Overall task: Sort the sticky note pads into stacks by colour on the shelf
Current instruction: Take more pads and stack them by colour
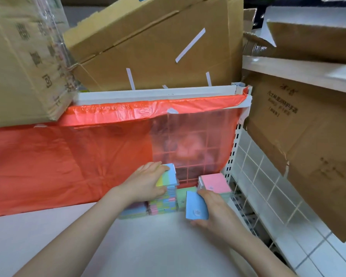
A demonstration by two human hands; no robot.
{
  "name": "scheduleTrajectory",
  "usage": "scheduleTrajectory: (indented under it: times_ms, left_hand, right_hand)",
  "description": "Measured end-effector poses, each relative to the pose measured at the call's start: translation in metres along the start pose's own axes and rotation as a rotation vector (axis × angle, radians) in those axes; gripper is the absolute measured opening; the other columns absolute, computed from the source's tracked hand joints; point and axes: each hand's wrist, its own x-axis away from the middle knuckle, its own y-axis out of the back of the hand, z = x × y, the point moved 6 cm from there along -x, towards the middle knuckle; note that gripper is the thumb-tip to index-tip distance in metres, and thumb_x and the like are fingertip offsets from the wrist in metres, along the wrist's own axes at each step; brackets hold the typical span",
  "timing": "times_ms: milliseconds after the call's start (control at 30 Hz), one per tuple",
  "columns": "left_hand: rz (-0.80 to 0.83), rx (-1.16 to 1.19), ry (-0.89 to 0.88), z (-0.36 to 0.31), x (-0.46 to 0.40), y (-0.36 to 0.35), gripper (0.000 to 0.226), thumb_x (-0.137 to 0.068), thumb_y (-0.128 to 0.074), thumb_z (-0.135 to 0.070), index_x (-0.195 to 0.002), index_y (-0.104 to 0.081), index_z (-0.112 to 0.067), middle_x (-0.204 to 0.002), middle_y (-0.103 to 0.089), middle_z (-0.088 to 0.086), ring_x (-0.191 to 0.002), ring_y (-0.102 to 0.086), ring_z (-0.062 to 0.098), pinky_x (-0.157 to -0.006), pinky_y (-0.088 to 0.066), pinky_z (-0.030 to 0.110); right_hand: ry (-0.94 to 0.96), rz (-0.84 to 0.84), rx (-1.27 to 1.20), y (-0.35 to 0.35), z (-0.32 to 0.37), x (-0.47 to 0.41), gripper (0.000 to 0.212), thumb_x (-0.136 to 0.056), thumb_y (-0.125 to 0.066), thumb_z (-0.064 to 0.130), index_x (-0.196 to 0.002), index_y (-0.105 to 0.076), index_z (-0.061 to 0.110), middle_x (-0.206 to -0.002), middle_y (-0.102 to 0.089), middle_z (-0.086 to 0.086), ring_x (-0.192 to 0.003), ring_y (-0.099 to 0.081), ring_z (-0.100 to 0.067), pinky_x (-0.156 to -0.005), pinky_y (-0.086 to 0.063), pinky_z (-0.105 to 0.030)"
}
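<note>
On the white shelf [144, 244], against the red plastic sheet, stands a tall stack of multicoloured sticky note pads [164, 202]. My left hand [146, 181] grips the top multicoloured pad [168, 175] of that stack, thumb on the near side. My right hand [214, 212] holds a blue pad [196, 206] tilted just above the shelf. Behind the blue pad lies a green pad [185, 193]. A stack topped by a pink pad [215, 182] stands at the shelf's right end. A low blue-topped stack [134, 211] sits left of the tall one.
A red plastic sheet [68, 160] hangs behind the shelf over a wire grid. Cardboard boxes [154, 47] sit on the shelf above. More boxes [308, 136] fill the rack on the right. A white wire grid panel [264, 188] bounds the shelf's right side above a tiled floor.
</note>
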Motion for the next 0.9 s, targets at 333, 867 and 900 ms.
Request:
scheduleTrajectory:
  times_ms: [333, 867, 900]
  left_hand:
    - [-0.039, 0.016, -0.025, 0.007, -0.001, 0.002, 0.078, -0.078, -0.068, -0.045, -0.142, -0.029, -0.029, -0.149, -0.028, -0.007, -0.136, -0.027, 0.015, -0.108, -0.020, 0.026]
    - [-0.144, 0.041, -0.005, 0.017, 0.018, 0.000, 0.080, -0.084, -0.052, -0.059, -0.148, -0.019, -0.026, -0.158, -0.006, 0.004, -0.145, -0.006, 0.020, -0.115, -0.007, 0.031]
    - [-0.204, 0.071, 0.003, 0.021, 0.026, 0.004, 0.080, -0.083, -0.043, -0.066, -0.148, -0.021, -0.025, -0.158, -0.009, 0.004, -0.144, -0.009, 0.019, -0.114, -0.009, 0.030]
  right_hand:
    - [0.033, -0.032, -0.024, 0.004, 0.012, -0.011, 0.073, -0.075, -0.071, 0.046, -0.136, -0.036, 0.026, -0.129, -0.041, 0.015, -0.123, -0.035, -0.005, -0.094, -0.026, -0.014]
    - [0.058, -0.163, 0.072, 0.026, 0.043, -0.006, 0.077, -0.073, -0.070, 0.052, -0.137, -0.040, 0.022, -0.134, -0.042, 0.013, -0.128, -0.040, -0.013, -0.103, -0.030, -0.021]
    - [0.094, -0.229, 0.117, 0.026, 0.049, -0.002, 0.075, -0.071, -0.066, 0.056, -0.134, -0.043, 0.021, -0.134, -0.048, 0.008, -0.125, -0.046, -0.016, -0.103, -0.034, -0.025]
